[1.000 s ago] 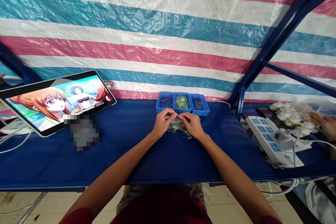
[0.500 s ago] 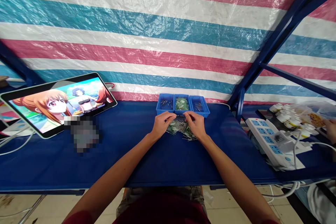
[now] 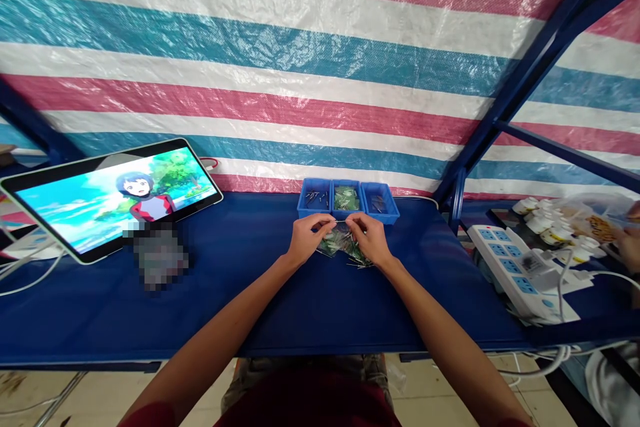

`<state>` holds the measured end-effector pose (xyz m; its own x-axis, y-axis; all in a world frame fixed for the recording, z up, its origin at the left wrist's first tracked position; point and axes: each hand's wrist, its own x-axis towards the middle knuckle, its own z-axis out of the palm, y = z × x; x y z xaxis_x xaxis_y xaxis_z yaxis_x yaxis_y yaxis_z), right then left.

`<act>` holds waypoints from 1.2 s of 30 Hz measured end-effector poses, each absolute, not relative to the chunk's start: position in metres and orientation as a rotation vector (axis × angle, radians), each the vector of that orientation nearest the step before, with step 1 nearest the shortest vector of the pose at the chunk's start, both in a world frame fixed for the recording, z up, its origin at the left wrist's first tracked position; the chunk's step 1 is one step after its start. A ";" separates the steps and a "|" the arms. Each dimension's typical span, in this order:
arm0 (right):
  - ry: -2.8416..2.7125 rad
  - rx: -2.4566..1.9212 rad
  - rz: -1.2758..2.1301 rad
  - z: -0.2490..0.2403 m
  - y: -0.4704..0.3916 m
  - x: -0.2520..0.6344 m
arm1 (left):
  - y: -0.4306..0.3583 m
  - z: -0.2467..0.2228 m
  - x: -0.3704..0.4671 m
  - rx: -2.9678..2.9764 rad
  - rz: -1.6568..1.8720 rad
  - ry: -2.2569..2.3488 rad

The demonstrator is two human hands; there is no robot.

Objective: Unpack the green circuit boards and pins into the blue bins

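centrally, the left hand (image 3: 306,240) and right hand (image 3: 371,240) pinch a thin piece (image 3: 341,221), fingers (image 3: 320,219) closed on its two ends. loose green pieces (image 3: 329,244) and pins (image 3: 360,257) lie beneath the fingers on the surface (image 3: 320,307); three trays (image 3: 389,218) stand just beyond. work seems midway: piece not yet released, loose ones remaining.

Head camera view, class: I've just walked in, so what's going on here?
A person's left hand and right hand pinch a thin, pale item, too small to identify, between them in front of three blue bins. Below the hands are green pieces and thin pins, partly hidden. A tablet showing a cartoon is at the left, a white power strip at the right.
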<state>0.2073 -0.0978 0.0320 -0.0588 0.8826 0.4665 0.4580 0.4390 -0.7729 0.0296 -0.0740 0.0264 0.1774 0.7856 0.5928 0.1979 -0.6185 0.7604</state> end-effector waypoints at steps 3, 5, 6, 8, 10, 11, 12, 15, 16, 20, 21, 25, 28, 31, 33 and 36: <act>-1.699 -1.182 0.537 0.031 -0.097 0.207 | -0.073 0.027 0.029 1.957 1.452 0.948; -1.698 -1.167 0.566 0.030 -0.097 0.207 | -0.073 0.026 0.029 2.000 1.434 0.976; -1.696 -1.154 0.582 0.029 -0.096 0.207 | -0.072 0.026 0.029 2.017 1.428 0.993; -1.699 -1.124 0.606 0.028 -0.096 0.207 | -0.072 0.026 0.029 2.033 1.429 1.025; -1.716 -1.103 0.612 0.028 -0.095 0.206 | -0.073 0.026 0.029 2.032 1.438 1.045; -1.724 -1.100 0.610 0.028 -0.095 0.206 | -0.073 0.026 0.029 2.031 1.439 1.049; -1.731 -1.103 0.608 0.028 -0.096 0.206 | -0.073 0.026 0.029 2.034 1.435 1.051; -1.740 -1.137 0.593 0.029 -0.096 0.207 | -0.074 0.027 0.029 2.065 1.425 1.040; -1.746 -1.148 0.586 0.030 -0.097 0.207 | -0.075 0.028 0.028 2.077 1.430 1.033; -1.782 -1.164 0.536 0.033 -0.097 0.208 | -0.075 0.029 0.028 2.122 1.462 0.984; -1.790 -1.170 0.522 0.033 -0.097 0.208 | -0.074 0.030 0.028 2.130 1.459 0.976; -1.793 -1.169 0.533 0.031 -0.097 0.207 | -0.074 0.029 0.029 2.123 1.456 1.020; -1.797 -1.131 0.552 0.030 -0.097 0.206 | -0.074 0.028 0.029 2.097 1.483 1.068; -1.800 -1.136 0.535 0.031 -0.098 0.205 | -0.074 0.027 0.029 2.060 1.468 1.043; -1.793 -1.140 0.529 0.033 -0.099 0.206 | -0.075 0.028 0.030 2.023 1.461 0.999; -1.797 -1.140 0.518 0.034 -0.099 0.206 | -0.076 0.029 0.031 1.950 1.476 0.949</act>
<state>0.2060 -0.0993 0.0344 -0.1528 0.8676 0.4731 0.4823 0.4834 -0.7306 0.0315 -0.0757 0.0287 0.1640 0.7812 0.6023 0.2235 -0.6241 0.7487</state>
